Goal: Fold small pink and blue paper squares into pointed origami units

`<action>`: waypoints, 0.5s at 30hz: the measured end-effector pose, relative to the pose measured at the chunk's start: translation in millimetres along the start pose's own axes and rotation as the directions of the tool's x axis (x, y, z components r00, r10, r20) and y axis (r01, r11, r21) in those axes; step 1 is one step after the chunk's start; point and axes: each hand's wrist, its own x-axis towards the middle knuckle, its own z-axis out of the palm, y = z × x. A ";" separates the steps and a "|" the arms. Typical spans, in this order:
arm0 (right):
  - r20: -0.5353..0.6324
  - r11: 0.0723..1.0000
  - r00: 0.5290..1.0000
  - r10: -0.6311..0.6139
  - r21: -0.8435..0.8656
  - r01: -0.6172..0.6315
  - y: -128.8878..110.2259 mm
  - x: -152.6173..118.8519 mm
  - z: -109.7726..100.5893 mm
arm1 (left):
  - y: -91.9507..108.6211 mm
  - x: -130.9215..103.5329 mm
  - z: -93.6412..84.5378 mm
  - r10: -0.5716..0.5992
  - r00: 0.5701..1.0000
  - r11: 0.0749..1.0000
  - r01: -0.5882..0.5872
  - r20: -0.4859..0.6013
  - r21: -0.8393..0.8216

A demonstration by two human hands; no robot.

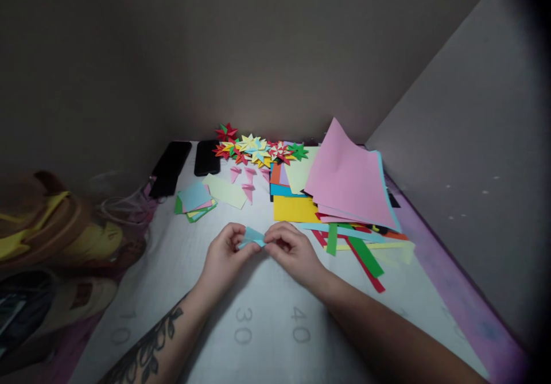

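A small light blue piece of paper (253,236), partly folded, is held between both hands above the white mat. My left hand (230,249) pinches its left side, thumb along the lower edge. The right end of the paper is between the thumb and fingers of my right hand (293,251). Behind the hands lie small folded pink pieces (248,192). A stack of small coloured paper pieces (194,197) is to the left, beside a pale green sheet (226,190).
Folded paper stars (258,150) are piled at the back, right of two dark phones (207,158). Large pink sheets (350,180) and coloured strips (364,258) cover the right side. Bags and a brown and yellow object (51,223) stand at the left.
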 end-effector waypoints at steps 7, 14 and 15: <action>-0.030 0.983 0.982 0.185 0.001 -0.185 0.7 -1.0 2.9 | 1.6 -1.1 -1.4 -0.003 1.000 0.996 0.000 0.030 0.089; -0.100 0.970 0.965 0.242 0.060 -0.237 0.5 -0.6 8.3 | 6.8 -4.1 -0.1 0.038 0.995 0.974 -0.058 0.094 0.217; -0.104 0.974 0.969 0.226 0.043 -0.222 0.3 -0.9 9.3 | 8.3 -4.2 0.6 0.039 0.995 0.973 -0.058 0.090 0.223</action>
